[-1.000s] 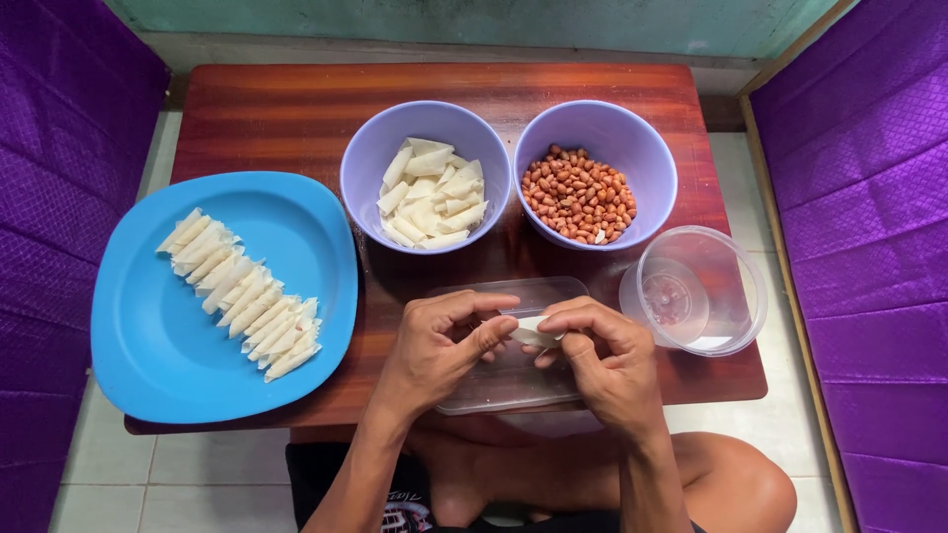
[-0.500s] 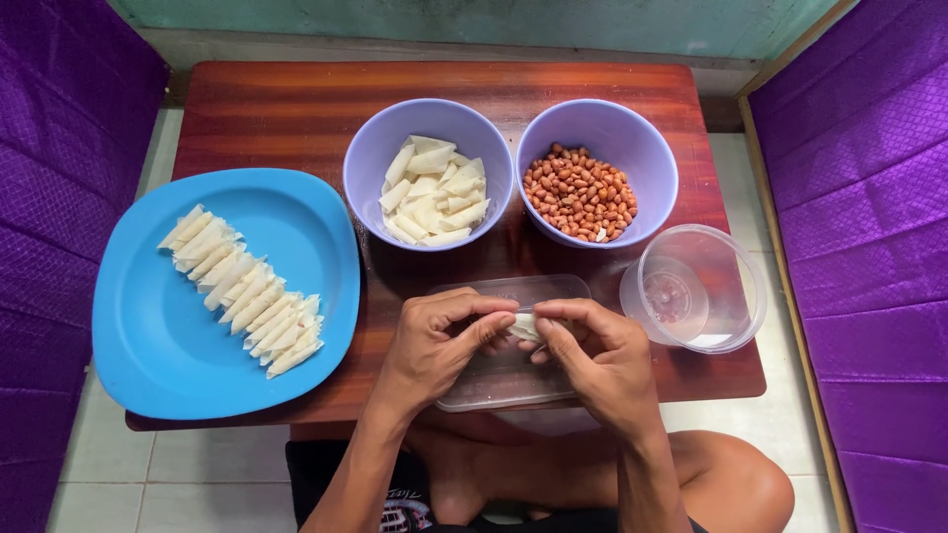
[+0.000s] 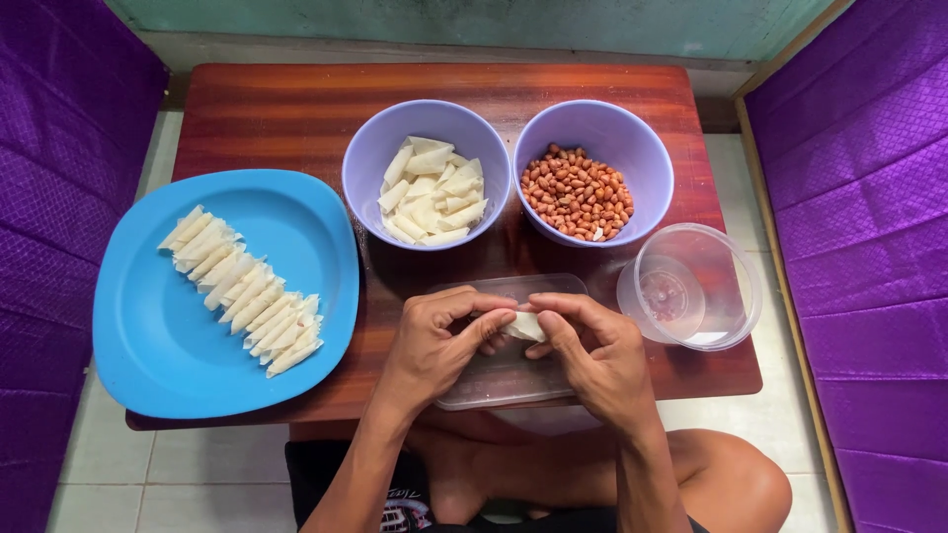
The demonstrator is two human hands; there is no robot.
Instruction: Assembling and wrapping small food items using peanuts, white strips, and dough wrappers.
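My left hand (image 3: 434, 341) and my right hand (image 3: 592, 350) meet over a clear plastic lid (image 3: 494, 380) at the table's near edge. Together their fingertips pinch a small white pastry strip (image 3: 525, 326), rolled between them. Just beyond the hands stand two lilac bowls: the left bowl (image 3: 367, 158) holds cut white pastry strips (image 3: 430, 192), the right bowl (image 3: 647, 163) holds red-brown peanuts (image 3: 578, 192). A blue plate (image 3: 148, 326) at the left carries a diagonal row of several rolled white pieces (image 3: 242, 291).
A clear round plastic container (image 3: 736, 286) stands at the right, near the table's edge. The reddish wooden table (image 3: 296, 109) is low and small. Purple fabric walls close in on both sides. My bent legs lie under the near edge.
Both hands have kept working the white piece in place. The fingers have closed tighter around it, and the piece looks more rolled up than before.
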